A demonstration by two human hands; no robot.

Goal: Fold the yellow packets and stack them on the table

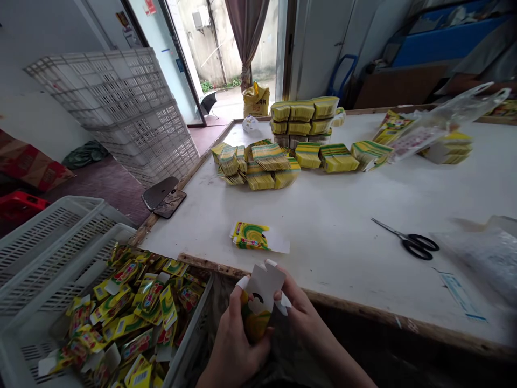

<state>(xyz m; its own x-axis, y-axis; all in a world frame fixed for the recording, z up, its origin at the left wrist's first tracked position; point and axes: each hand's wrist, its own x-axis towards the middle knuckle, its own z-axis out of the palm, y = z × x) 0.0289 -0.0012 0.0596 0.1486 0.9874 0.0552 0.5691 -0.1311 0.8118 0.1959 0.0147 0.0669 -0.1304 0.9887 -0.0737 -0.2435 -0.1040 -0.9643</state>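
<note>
Low in the middle of the head view, at the table's near edge, both hands hold a yellow and green cardboard box [258, 323] with a white flap standing up. My left hand [236, 337] wraps round its left side and base. With pinched fingers, my right hand [297, 302] grips the right edge near the flap. White wrappings cover some fingertips on both hands. Just beyond them, another yellow and green box [250, 236] lies flat on the table, its white flap extending to the right. The held box's underside is hidden.
A white crate [194, 328] at the lower left holds many small yellow boxes. Stacked bundles of flat cartons [305, 126] stand at the table's back. Scissors [407, 240] and a clear plastic bag [484, 264] lie right. A phone [170, 203] rests by the left edge.
</note>
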